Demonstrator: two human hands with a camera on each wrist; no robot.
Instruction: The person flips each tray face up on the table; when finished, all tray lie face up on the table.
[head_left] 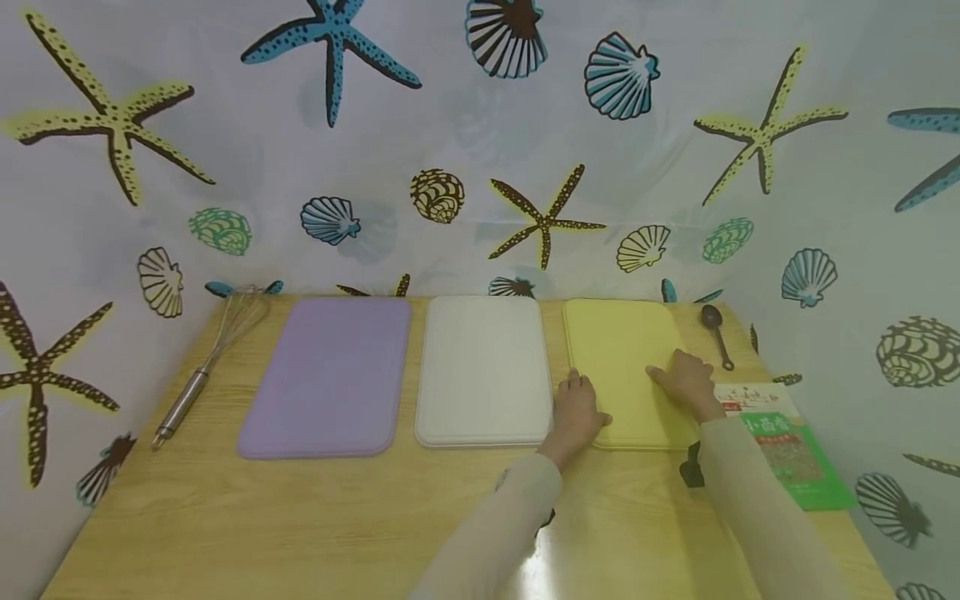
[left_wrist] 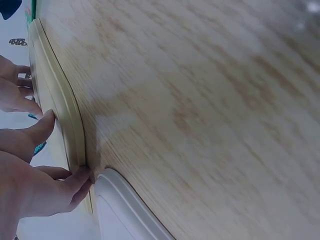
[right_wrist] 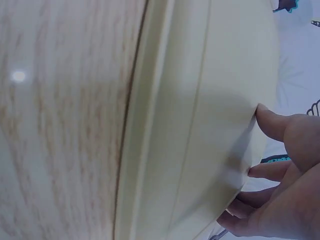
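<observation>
A yellow rectangular board [head_left: 618, 350] with rounded corners lies flat on the table, and both hands are at its sides. My left hand [head_left: 576, 417] holds its left side, thumb on the face and fingertips [left_wrist: 82, 175] bent down at the rim, close to the white board [head_left: 483, 375]. My right hand [head_left: 686, 385] holds the opposite side, with its thumb [right_wrist: 270, 122] on the face and the other fingers spread along the right edge. In the head view part of that edge is hidden behind the right hand.
A purple board [head_left: 326, 379] lies left of the white one, and a whisk [head_left: 213, 358] beyond it at the far left. On the right are a dark spoon [head_left: 716, 333] and a green and white packet [head_left: 787, 450], partly under the right sleeve. Patterned cloth [head_left: 450, 150] closes off the wooden table's back and sides.
</observation>
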